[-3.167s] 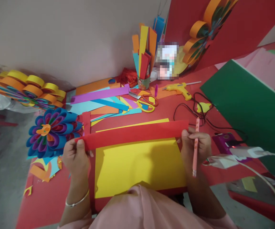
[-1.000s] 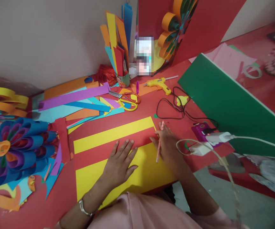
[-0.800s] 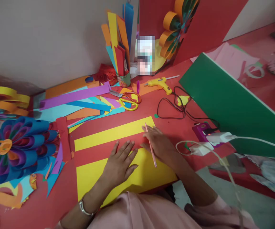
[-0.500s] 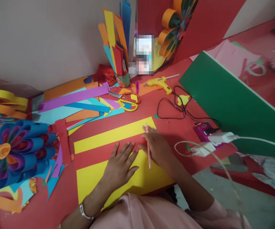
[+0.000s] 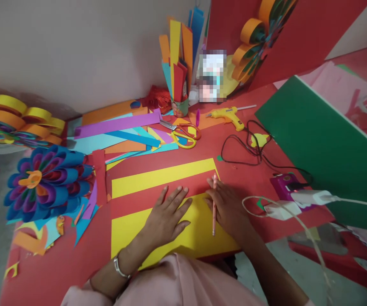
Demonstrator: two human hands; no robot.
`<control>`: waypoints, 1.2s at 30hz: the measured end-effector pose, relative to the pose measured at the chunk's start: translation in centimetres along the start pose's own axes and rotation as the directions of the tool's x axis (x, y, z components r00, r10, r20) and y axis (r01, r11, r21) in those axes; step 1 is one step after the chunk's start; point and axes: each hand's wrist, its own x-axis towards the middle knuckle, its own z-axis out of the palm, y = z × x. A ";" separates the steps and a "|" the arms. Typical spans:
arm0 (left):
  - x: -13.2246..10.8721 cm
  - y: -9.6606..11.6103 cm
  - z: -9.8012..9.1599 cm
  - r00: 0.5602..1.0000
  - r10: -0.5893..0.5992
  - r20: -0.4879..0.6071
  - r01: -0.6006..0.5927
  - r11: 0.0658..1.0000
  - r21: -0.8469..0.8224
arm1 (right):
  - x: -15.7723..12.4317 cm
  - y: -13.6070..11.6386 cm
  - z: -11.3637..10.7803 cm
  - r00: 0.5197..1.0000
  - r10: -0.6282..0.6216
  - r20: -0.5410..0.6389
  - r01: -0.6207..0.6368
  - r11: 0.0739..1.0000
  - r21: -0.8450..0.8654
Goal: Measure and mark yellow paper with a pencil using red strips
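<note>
A yellow paper sheet [image 5: 132, 236] lies in front of me, crossed by a red band [image 5: 139, 203] that looks like a paper strip on top of it. My left hand [image 5: 167, 216] rests flat with its fingers spread, fingertips on the red band and palm over the yellow. A pink pencil [image 5: 214, 208] is gripped in my right hand [image 5: 230, 208], which sits at the sheet's right side. The pencil points away from me, its far end near the sheet's right edge. My right fingertips are partly hidden behind the pencil and hand.
Scissors [image 5: 185, 135] lie beyond the sheet, near coloured paper strips [image 5: 122, 123] and a cup [image 5: 180, 108] of strips. A yellow glue gun [image 5: 230, 115] trails a black cord. Right are a purple power socket [image 5: 282, 187] and green board [image 5: 323, 144]; left, a paper flower [image 5: 46, 182].
The scene has shifted rightward as my head view turned left. My right hand still holds the pencil, now turned more upright in the picture. My left hand stays flat on the paper.
</note>
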 end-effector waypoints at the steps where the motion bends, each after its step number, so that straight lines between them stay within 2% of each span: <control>1: -0.1 0.1 0.1 1.000 0.007 0.003 -0.007 1.000 0.002 | 0.3 0.2 0.0 1.000 -0.006 -0.002 0.006 1.000 -0.011; 5: -0.3 0.0 -0.2 0.999 0.032 -0.009 -0.032 0.999 0.003 | 0.6 0.4 -0.1 1.000 -0.010 -0.004 0.009 1.000 -0.028; 8: 0.9 -1.2 -1.6 0.998 -0.019 -0.063 0.016 0.999 -0.038 | 0.0 0.0 0.1 0.999 -0.009 -0.035 0.007 0.998 -0.068; 11: 4.3 -3.4 -3.1 0.991 -0.093 -0.099 0.087 0.994 -0.060 | -0.6 -0.4 0.5 0.999 -0.008 -0.045 0.003 0.993 -0.118; 13: 7.4 -5.1 -3.3 0.994 -0.045 -0.097 0.038 0.997 -0.068 | -0.8 -0.5 0.6 0.999 -0.009 -0.050 0.002 0.991 -0.136; 17: 13.1 -8.6 -1.1 0.994 0.101 -0.045 -0.104 0.993 -0.055 | -0.8 -0.4 0.8 0.998 -0.009 -0.070 -0.002 0.989 -0.146; 19: 14.9 -10.2 0.0 0.989 0.146 -0.017 -0.147 0.989 -0.029 | -0.7 -0.3 0.8 0.998 -0.013 -0.066 0.003 0.989 -0.146; 21: 15.8 -11.0 0.0 0.992 0.121 -0.030 -0.121 0.993 -0.004 | -0.7 -0.2 0.7 0.998 -0.021 -0.055 0.013 0.989 -0.148; 24: 15.3 -10.5 -1.5 0.991 0.045 -0.125 -0.043 0.999 0.021 | -0.7 -0.2 0.5 0.999 -0.013 -0.043 0.007 0.988 -0.153; 26: 14.0 -9.4 -2.2 0.987 0.074 -0.143 -0.073 0.997 0.010 | -0.6 -0.3 0.4 0.999 -0.011 -0.032 0.006 0.989 -0.151; 29: 11.8 -8.5 -1.6 0.966 0.257 -0.021 -0.258 0.965 -0.048 | -0.6 -0.2 0.4 0.999 -0.026 -0.022 0.023 0.991 -0.135; 30: 11.3 -8.7 -1.1 0.959 0.282 0.018 -0.280 0.958 -0.061 | -0.6 -0.2 0.4 0.999 -0.031 -0.029 0.027 0.991 -0.129; 32: 10.7 -9.5 -0.2 0.971 0.234 0.041 -0.232 0.972 -0.047 | -0.6 -0.2 0.5 0.999 -0.029 -0.033 0.025 0.993 -0.115; 34: 10.4 -10.2 0.1 0.991 0.133 -0.010 -0.134 0.991 -0.013 | -0.7 -0.2 0.5 0.999 -0.016 -0.031 0.013 0.994 -0.107; 36: 10.1 -10.3 -0.1 0.992 0.108 -0.064 -0.109 0.994 -0.014 | -0.7 -0.2 0.6 1.000 -0.003 -0.015 0.001 0.994 -0.105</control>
